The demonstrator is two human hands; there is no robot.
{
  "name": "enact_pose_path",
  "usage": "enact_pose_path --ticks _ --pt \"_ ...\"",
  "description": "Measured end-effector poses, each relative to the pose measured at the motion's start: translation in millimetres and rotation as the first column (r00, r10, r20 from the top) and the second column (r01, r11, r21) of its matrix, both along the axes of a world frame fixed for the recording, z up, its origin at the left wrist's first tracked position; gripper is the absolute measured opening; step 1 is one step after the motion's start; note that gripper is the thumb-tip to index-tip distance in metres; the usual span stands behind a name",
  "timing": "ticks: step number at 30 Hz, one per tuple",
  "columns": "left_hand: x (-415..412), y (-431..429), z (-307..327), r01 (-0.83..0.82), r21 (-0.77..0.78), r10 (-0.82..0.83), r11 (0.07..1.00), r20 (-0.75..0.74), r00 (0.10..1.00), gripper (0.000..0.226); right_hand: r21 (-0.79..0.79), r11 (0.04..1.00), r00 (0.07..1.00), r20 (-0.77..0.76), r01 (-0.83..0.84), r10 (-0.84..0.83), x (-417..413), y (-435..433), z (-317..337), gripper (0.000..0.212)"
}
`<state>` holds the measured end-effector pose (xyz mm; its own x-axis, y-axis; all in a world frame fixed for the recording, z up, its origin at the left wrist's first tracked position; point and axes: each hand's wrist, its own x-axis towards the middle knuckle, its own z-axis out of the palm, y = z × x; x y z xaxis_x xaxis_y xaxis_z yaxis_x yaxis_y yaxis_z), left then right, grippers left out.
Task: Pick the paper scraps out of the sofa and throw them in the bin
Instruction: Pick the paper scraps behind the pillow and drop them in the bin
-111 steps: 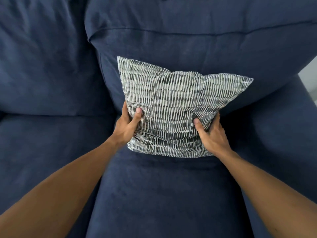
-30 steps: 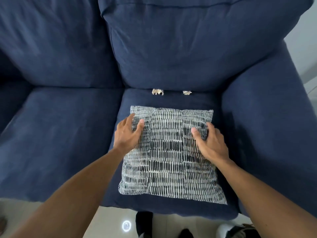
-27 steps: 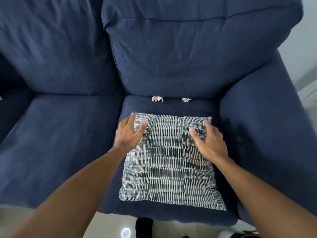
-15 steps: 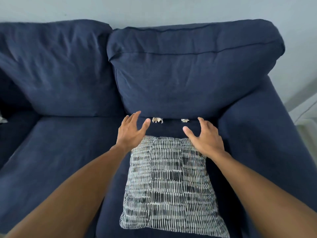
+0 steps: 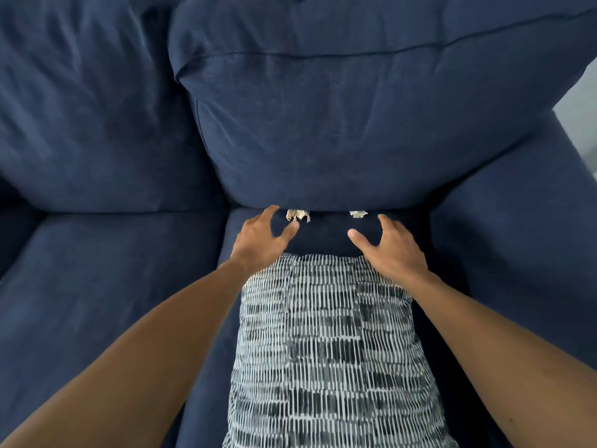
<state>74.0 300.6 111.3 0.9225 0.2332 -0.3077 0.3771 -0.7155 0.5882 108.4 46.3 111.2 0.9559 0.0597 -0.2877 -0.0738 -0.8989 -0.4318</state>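
Two crumpled pale paper scraps lie in the crease where the navy sofa's seat meets its back cushion: a left scrap (image 5: 298, 215) and a smaller right scrap (image 5: 358, 214). My left hand (image 5: 263, 239) is open with fingers spread, its thumb tip just below the left scrap. My right hand (image 5: 389, 250) is open too, its fingertips just right of and below the right scrap. Neither hand holds anything. No bin is in view.
A black-and-white patterned throw pillow (image 5: 326, 357) lies flat on the seat cushion (image 5: 323, 240) under my forearms. The back cushion (image 5: 339, 108) overhangs the crease. The sofa's right armrest (image 5: 517, 227) rises beside my right hand. A second seat (image 5: 106, 286) lies left.
I laid the pillow flat on the seat, which bared the two scraps, and let it go. Both hands have moved forward off the pillow to the crease.
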Motion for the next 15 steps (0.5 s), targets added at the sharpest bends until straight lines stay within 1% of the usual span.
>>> enact_pose_path --ticks 6,10,11,13,15 --pt "47 10 -59 -0.015 0.013 0.015 1.0 -0.015 1.0 0.084 0.015 1.0 0.999 0.041 0.015 -0.015 46 4 -56 0.087" --pt "75 12 -93 0.002 0.059 -0.002 0.998 0.002 1.0 0.07 0.0 1.0 0.999 0.048 0.002 -0.002 72 14 -89 0.081" --pt "82 13 -101 0.007 0.066 -0.008 0.998 0.008 1.0 0.07 -0.01 1.0 0.999 0.051 -0.006 0.006 77 17 -97 0.079" --pt "94 12 -118 0.023 0.101 -0.026 0.995 0.028 0.999 0.079 -0.016 1.0 0.997 0.071 -0.013 0.014 87 20 -112 0.07" --pt "104 9 -131 0.011 0.137 -0.023 0.991 0.085 0.996 0.087 -0.007 1.0 0.995 0.101 -0.012 0.012 95 24 -122 0.063"
